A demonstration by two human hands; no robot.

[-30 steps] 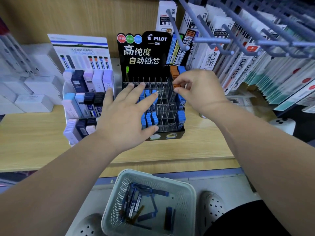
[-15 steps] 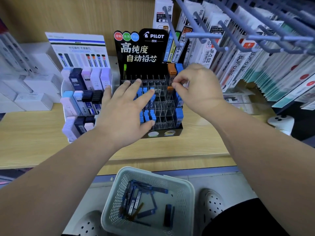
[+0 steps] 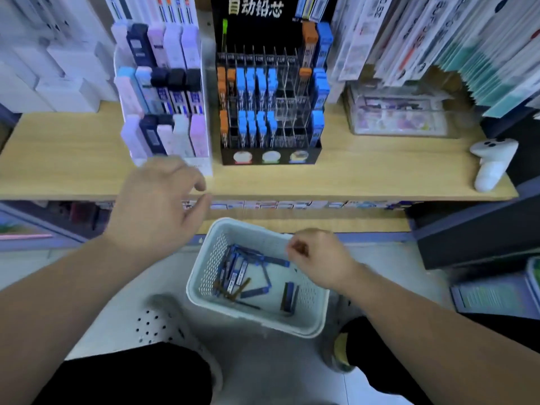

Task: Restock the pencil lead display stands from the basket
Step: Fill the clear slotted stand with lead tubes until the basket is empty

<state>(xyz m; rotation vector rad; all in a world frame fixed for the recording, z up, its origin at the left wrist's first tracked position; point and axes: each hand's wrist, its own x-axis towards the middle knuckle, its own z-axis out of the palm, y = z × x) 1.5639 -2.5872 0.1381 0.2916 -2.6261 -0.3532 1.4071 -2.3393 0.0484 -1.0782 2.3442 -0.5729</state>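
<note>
shelf (image 3: 380,171) bears display stand (image 3: 263,97); basket (image 3: 257,320) on floor (image 3: 277,366) | left grip (image 3: 155,206) released; right grip (image 3: 318,255) cannot tell

both bare forearms are running in from the near corners toward the middle. the left hand (image 3: 157,206) is hovering farther away and to the left, its back facing up and the wrist straight. its fingers (image 3: 187,176) are hanging loosely bent, the thumb is sticking out to the right, and it is holding nothing. the right hand (image 3: 321,258) is sitting nearer and right of centre, its fingertips (image 3: 292,252) curling in toward the thumb; blur is hiding whether they are pinching anything.
</note>
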